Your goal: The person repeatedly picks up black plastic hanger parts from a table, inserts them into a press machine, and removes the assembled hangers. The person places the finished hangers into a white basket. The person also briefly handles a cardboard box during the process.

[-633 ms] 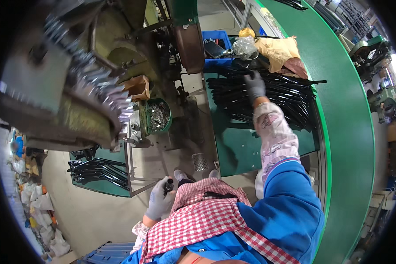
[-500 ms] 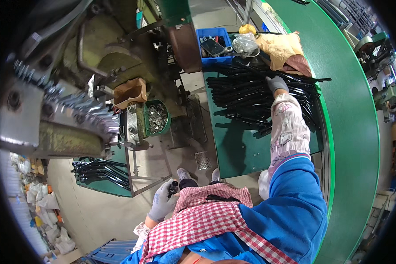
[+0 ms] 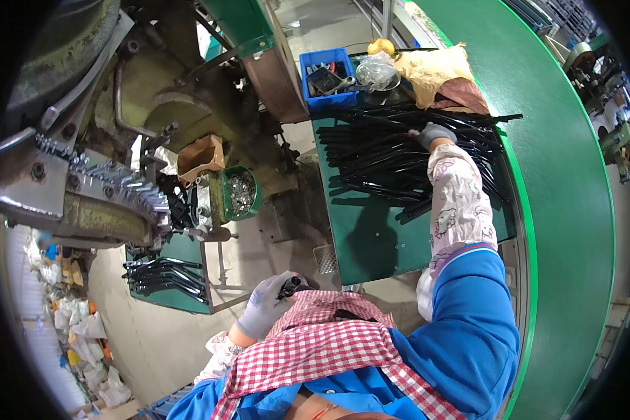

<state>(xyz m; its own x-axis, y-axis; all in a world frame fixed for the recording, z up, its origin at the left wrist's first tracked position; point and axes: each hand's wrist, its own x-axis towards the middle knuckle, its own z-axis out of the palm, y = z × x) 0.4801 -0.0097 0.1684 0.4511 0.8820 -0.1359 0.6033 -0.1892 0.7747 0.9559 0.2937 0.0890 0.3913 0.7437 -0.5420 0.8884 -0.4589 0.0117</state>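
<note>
A wide pile of glossy black metal tubes [image 3: 378,150] lies on the green-topped table at the right. My right hand [image 3: 434,134], in a grey glove, is on top of the pile with its fingers curled round a black tube; the fingertips are partly hidden. By my apron at the lower middle, my left hand [image 3: 264,306], gloved too, is closed on black tubes [image 3: 291,285]. Their ends point up at me, and their length is mostly hidden. On the small green table at the left, several bent black tubes [image 3: 164,275] lie side by side.
A large oily machine [image 3: 105,203] fills the left side. Beside it are a cardboard box [image 3: 200,158] and a green bin of metal bits [image 3: 241,193]. A blue tool crate [image 3: 327,77] and brown paper [image 3: 437,73] stand beyond the pile. A green conveyor belt [image 3: 560,210] runs along the right.
The view has shifted slightly. My right hand has moved a little left on the pile, and its fingers look more curled. My left hand has tilted, still holding the tubes.
</note>
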